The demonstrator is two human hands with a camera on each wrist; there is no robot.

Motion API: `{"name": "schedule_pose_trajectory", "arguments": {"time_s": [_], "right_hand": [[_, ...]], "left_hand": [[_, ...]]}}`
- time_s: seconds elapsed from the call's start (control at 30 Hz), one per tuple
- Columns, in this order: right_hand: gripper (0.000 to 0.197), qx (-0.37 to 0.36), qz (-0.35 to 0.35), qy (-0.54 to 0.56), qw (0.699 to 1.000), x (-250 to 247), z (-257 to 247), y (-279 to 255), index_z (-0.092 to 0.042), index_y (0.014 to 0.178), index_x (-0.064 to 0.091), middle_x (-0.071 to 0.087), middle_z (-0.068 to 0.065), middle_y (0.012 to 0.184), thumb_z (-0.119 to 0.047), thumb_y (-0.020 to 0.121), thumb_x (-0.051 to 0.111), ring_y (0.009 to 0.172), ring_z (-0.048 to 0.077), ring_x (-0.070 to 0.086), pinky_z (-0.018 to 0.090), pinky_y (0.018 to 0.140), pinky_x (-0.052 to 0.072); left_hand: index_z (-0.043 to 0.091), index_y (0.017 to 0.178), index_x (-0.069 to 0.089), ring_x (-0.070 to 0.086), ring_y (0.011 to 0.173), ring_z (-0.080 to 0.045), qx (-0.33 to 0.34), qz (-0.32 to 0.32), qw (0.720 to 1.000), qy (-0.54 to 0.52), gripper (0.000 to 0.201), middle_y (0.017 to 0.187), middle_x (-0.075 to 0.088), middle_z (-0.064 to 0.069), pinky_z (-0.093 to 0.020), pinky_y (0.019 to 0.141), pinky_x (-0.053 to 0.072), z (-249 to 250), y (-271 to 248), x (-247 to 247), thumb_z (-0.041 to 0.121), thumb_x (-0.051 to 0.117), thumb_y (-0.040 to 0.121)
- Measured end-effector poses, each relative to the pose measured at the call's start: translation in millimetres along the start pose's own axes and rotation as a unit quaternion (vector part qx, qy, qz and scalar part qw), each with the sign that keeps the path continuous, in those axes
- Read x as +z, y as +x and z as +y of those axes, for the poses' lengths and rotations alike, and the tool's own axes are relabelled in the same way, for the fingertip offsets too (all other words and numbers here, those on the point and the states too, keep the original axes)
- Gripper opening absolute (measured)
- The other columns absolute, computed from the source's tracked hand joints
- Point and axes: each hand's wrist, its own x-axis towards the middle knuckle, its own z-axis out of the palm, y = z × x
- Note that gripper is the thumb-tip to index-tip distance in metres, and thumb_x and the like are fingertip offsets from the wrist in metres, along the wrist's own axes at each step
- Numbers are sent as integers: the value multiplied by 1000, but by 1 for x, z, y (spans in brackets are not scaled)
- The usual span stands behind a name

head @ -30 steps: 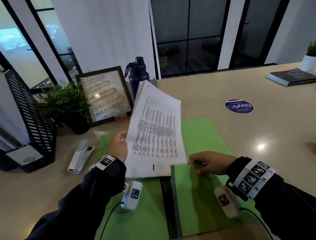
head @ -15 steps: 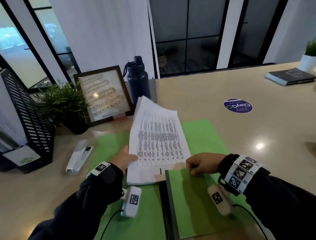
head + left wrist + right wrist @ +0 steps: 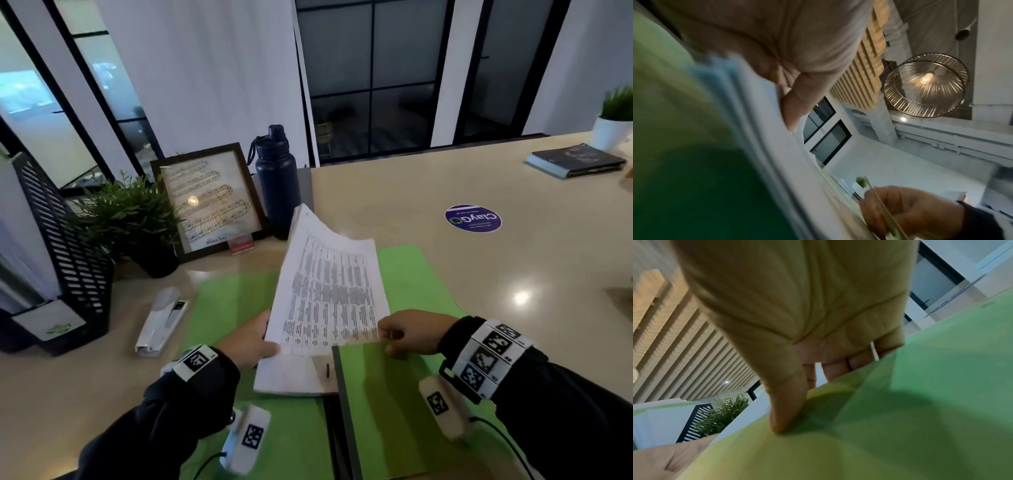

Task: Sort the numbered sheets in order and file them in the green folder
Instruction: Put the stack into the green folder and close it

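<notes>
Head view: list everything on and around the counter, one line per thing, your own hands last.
sheets: one stack, white, printed, raised over the folder
green folder: one, open flat on the counter
stapler: one, white, left of the folder
framed picture: one, dark frame, far left
water bottle: one, navy, beside the frame
plants: two, green, left and far right
black rack: one, left edge
round sticker: one, purple
book: one, dark, far right
left hand: grips the sheets' left edge
right hand: pinches the folder's inner flap
</notes>
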Motion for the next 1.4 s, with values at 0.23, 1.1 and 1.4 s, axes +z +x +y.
{"name": "schedule_pose_trajectory", "arguments": {"time_s": [0.23, 1.1, 1.4], "right_hand": [[25, -16, 62, -5, 998, -1, -3, -7, -26, 69, 42, 40, -8, 79, -17, 84, 61, 73, 10, 41, 29, 70, 38], [29, -23, 46, 47, 998, 3, 1, -2, -30, 69, 39, 46, -12, 74, -15, 90, 54, 69, 5, 41, 22, 63, 34], [28, -6, 51, 55, 997, 4, 0, 2, -29, 70, 40, 46, -13, 77, -18, 92, 53, 83, 15, 47, 21, 62, 35]], "left_hand": [[35, 118, 42, 66, 100, -24, 18, 0, 999, -45, 48, 124, 63, -1, -49, 90, 51, 19, 7, 40, 7, 57, 82], [23, 122, 54, 65, 97, -32, -69, -133, 972, -181, 53, 100, 70, -8, -42, 79, 51, 22, -4, 94, -9, 45, 81], [-2, 113, 57, 66, 50, -10, -84, -230, 969, 24, 27, 97, 68, -26, -16, 41, 48, 42, 1, 65, -3, 39, 93]]}}
